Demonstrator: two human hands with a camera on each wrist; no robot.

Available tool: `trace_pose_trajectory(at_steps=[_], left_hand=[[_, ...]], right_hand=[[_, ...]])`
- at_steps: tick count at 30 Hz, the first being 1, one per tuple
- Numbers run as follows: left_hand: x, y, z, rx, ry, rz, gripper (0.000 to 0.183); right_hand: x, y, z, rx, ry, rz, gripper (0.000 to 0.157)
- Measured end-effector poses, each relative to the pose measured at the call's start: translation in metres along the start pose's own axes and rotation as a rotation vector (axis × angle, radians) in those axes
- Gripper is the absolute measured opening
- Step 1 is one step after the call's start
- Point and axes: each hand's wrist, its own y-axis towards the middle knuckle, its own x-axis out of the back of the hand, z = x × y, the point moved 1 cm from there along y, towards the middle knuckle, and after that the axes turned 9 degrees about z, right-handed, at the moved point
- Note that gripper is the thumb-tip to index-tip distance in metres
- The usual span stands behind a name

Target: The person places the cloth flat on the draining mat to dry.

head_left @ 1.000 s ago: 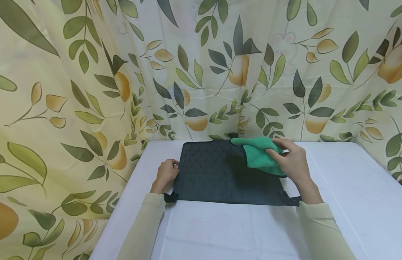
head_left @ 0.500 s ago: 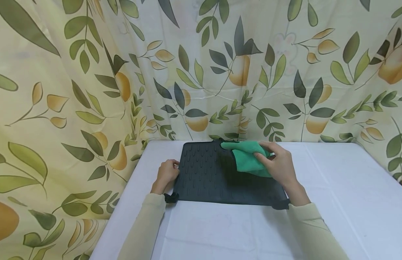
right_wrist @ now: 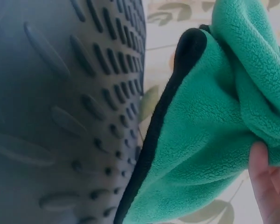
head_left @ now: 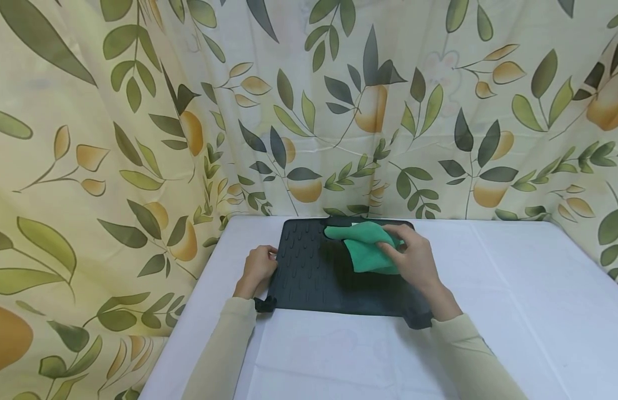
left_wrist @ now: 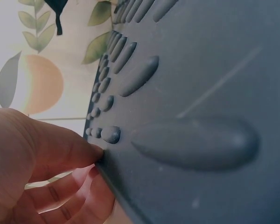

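Observation:
A black mat (head_left: 304, 278) with rows of raised oval ribs lies on the table. My left hand (head_left: 259, 265) grips its left edge, thumb on top and fingers curled beneath, as the left wrist view shows on the mat edge (left_wrist: 116, 179). In my right hand (head_left: 416, 261) is a green fleecy cloth (head_left: 371, 253) with dark piping, pinched between thumb and fingers. The cloth hangs over the mat's right half and casts a shadow on it. From the right wrist, the folded cloth (right_wrist: 196, 126) shows beside the mat's ribbed surface (right_wrist: 51, 116).
A white cloth covers the table (head_left: 339, 355), its far edge just beyond the mat. Behind and to the left hangs a curtain (head_left: 309, 111) printed with leaves and fruit. Black straps (head_left: 417, 319) sit at both wrists.
My right hand has moved left across the mat with the green cloth, uncovering the mat's upper right corner. The left hand has stayed at the left edge.

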Motion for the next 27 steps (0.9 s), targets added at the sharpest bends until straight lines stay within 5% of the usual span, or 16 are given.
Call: trace_pose_trajectory(at_steps=[15,27], left_hand=[[0.000,-0.002,-0.001,0.015,-0.008,0.004,0.031],[0.000,-0.004,-0.003,0.014,-0.015,0.007,0.030]], right_hand=[[-0.031,-0.007,-0.001,-0.022,-0.057,0.115,0.037],[-0.047,-0.012,-0.006,-0.077,-0.101,0.304,0.041]])
